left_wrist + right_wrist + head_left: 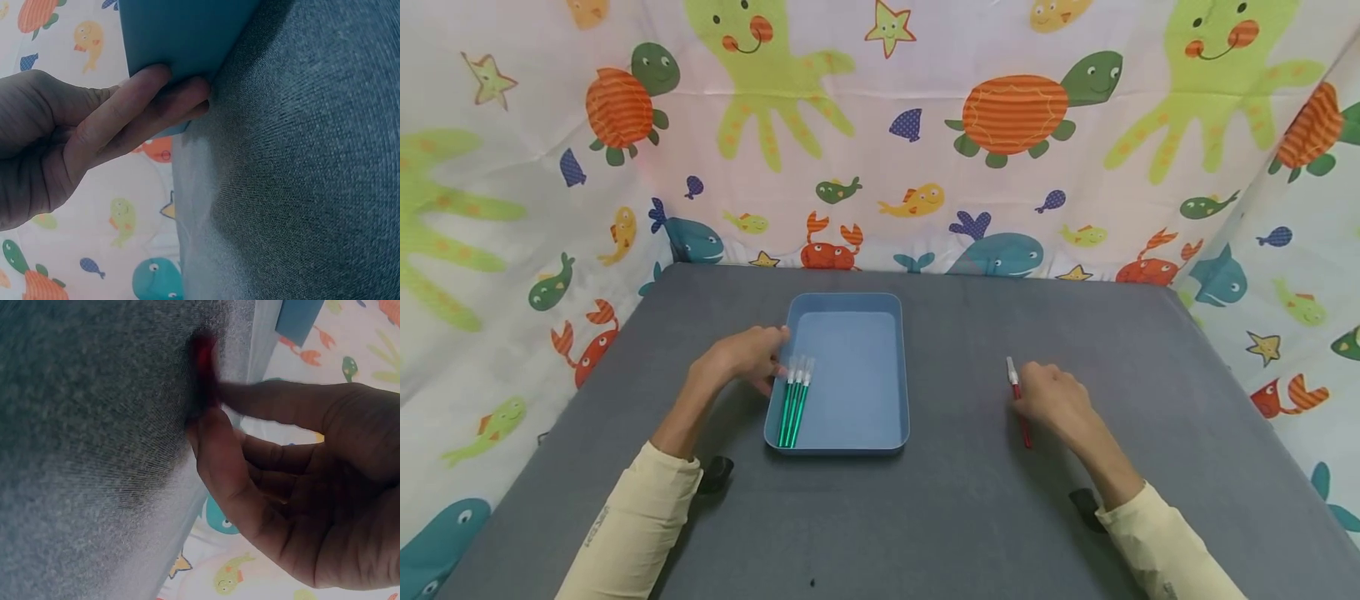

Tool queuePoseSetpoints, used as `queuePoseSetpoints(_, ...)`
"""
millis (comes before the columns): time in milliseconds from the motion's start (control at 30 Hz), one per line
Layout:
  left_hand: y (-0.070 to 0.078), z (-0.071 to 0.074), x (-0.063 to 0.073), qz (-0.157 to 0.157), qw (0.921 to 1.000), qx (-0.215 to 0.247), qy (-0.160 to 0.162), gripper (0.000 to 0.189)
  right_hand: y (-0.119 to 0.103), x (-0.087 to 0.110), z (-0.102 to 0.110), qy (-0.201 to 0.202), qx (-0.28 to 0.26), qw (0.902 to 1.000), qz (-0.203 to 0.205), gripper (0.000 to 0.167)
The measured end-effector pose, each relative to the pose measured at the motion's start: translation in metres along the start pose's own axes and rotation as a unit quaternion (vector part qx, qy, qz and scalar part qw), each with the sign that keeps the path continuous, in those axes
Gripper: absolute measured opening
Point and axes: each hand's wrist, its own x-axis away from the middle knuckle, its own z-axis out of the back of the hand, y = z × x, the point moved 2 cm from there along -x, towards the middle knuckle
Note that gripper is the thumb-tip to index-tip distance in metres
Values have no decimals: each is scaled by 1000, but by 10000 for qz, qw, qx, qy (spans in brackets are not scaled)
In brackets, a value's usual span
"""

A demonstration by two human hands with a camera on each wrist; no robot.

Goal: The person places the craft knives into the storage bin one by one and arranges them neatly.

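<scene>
A blue tray [857, 375] lies on the grey table, left of centre in the head view. Several green paintbrushes [793, 414] with clear tip covers lie side by side along its left wall. My left hand [748, 354] grips the tray's left edge; in the left wrist view its fingers [125, 112] press the outer wall, while the thumb is partly hidden. To the right of the tray, my right hand [1056, 398] pinches a red paintbrush [1026, 433] between thumb and index finger, low over the table. Its middle is hidden by the fingers in the head view.
A curtain [850, 92] printed with sea animals closes off the back and both sides of the grey table [955, 500]. Dark wrist devices [715, 475] sit under both forearms. A tiny dark speck [812, 582] marks the table near the front.
</scene>
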Motion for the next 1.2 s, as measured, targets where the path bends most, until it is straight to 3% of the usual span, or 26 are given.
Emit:
queuePoseSetpoints(167,0,-1,-1,-54,10000,2,40,72,4,-2,0,77,-201,9998,53,35)
queuePoseSetpoints(333,0,-1,-1,25,10000,-43,8,72,-8,-4,6,188,-636,9977,154,25)
queuePoseSetpoints(467,0,-1,-2,150,9997,-157,-53,71,-40,-6,11,111,-1231,9908,545,13)
queuePoseSetpoints(600,2,1,-2,144,9997,-189,-68,70,-83,-9,3,-130,-1883,9766,1034,8)
queuePoseSetpoints(833,2,0,-4,57,9999,-120,-96,64,-155,-18,-25,-497,-1836,9717,1403,16)
queuePoseSetpoints(967,3,0,-4,30,9998,-168,-80,66,-178,-29,-45,-649,-1792,9692,1560,23)
queuePoseSetpoints(1200,3,2,-3,8,9996,-273,-80,76,-198,-40,-66,-897,-2049,9644,1411,21)
